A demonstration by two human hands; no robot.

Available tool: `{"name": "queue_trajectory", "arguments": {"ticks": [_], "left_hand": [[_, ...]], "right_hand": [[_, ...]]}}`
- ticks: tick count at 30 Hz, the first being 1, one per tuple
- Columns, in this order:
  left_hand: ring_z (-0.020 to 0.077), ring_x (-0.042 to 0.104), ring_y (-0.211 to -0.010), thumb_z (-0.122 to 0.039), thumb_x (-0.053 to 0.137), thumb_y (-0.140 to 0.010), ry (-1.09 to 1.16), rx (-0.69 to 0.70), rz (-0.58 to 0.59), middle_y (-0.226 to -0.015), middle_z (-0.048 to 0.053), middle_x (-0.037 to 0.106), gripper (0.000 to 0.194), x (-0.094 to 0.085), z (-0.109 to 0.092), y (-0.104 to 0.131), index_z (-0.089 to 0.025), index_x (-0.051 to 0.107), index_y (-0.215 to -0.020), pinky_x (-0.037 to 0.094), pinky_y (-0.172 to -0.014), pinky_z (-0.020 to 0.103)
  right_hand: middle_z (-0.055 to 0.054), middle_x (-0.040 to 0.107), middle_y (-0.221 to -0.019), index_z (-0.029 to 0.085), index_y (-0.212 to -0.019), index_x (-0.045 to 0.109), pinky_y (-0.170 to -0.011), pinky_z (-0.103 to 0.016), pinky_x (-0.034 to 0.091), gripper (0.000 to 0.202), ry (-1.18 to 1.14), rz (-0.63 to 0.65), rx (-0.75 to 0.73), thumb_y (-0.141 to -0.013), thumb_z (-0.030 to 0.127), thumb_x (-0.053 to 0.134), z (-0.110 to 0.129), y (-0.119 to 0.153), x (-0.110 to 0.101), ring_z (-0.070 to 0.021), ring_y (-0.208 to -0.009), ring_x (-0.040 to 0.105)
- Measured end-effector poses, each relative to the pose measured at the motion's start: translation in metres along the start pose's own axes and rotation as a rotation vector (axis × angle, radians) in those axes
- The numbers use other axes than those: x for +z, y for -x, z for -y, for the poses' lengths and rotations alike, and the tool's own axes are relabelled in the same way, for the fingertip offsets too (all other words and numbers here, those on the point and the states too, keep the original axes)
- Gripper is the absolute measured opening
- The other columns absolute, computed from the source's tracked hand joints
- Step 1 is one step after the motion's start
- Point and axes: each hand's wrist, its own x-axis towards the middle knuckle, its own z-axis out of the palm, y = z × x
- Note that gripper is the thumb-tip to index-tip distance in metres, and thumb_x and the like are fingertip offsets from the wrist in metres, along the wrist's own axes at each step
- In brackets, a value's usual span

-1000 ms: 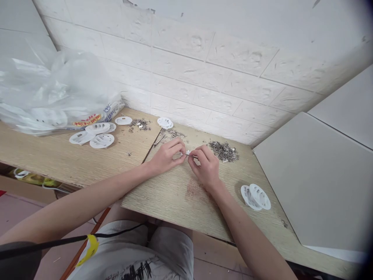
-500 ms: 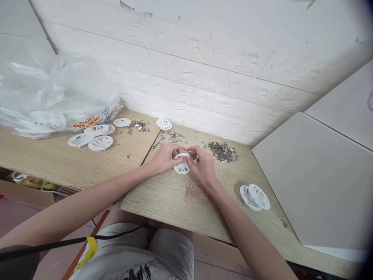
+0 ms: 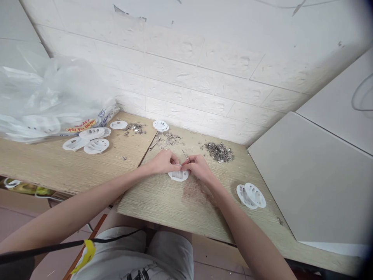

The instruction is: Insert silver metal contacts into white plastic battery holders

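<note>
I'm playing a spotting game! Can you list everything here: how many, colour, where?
Tabletop: 2 sections, light wood, centre and left
Wall: 1, white, behind
Bag: 1, clear, coloured print, left
Panels: several, pale grey, both sides
Held disc: 1, white, centre
Left discs: at least 4, white, near bag
Back discs: count unclear, white, by wall
Right discs: 2 visible, white, right
Metal bits: 3 main piles, silvery, back
Thin tool: 1, silvery, centre
Loose tool: 1, silvery, tabletop seam
Cable: 1, black, yellow tag, lower left
Floor: 1, pinkish, below
Left hand: 1, bare, at held disc
Right hand: 1, bare, holding thin tool
</note>
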Motion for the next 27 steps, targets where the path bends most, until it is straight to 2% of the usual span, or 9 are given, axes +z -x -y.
{"name": "queue_trajectory", "arguments": {"ticks": [8, 17, 22, 27], "left_hand": [[0.0111, 0.044, -0.052, -0.028, 0.059, -0.062, 0.073, -0.008, 0.025, -0.055, 0.0, 0.058, 0.018, -0.0019, -0.0009, -0.0014, -0.015, 0.071, -0.062, 0.027, -0.049, 0.023], [0.0099, 0.04, -0.047, -0.027, 0.057, -0.064, 0.071, 0.005, 0.064, -0.052, -0.001, 0.056, 0.019, -0.0036, 0.0013, -0.0033, -0.015, 0.071, -0.064, 0.023, -0.046, 0.024], [0.0104, 0.044, -0.05, -0.029, 0.059, -0.067, 0.115, 0.008, 0.057, -0.053, -0.001, 0.056, 0.018, -0.0029, 0.0063, -0.0033, -0.015, 0.071, -0.067, 0.026, -0.046, 0.023], [0.0118, 0.053, -0.058, -0.029, 0.062, -0.067, 0.328, 0.0, 0.008, -0.064, 0.001, 0.061, 0.015, -0.0036, 0.0043, -0.0026, -0.015, 0.064, -0.071, 0.038, -0.053, 0.022]], "right_hand": [[0.002, 0.055, -0.046, 0.015, -0.051, 0.06, -0.046, -0.023, 0.034, 0.003, 0.048, -0.002, 0.005, -0.052, 0.014, 0.058, 0.0051, 0.0029, -0.0007, -0.0114, -0.048, 0.048], [0.002, 0.057, -0.049, 0.016, -0.052, 0.059, -0.046, -0.022, 0.035, 0.001, 0.044, 0.002, -0.021, -0.053, 0.014, 0.059, -0.0005, 0.0006, -0.0005, -0.0114, -0.048, 0.049], [0.002, 0.056, -0.052, 0.015, -0.058, 0.059, -0.047, -0.022, 0.036, 0.005, 0.013, 0.026, -0.003, -0.054, 0.015, 0.062, -0.0003, -0.0011, -0.0027, -0.0108, -0.05, 0.05], [0.004, 0.055, -0.056, 0.016, -0.072, 0.058, -0.047, -0.02, 0.036, 0.014, -0.057, 0.029, -0.033, -0.061, 0.021, 0.065, 0.003, -0.0008, -0.0058, -0.0084, -0.049, 0.047]]}}
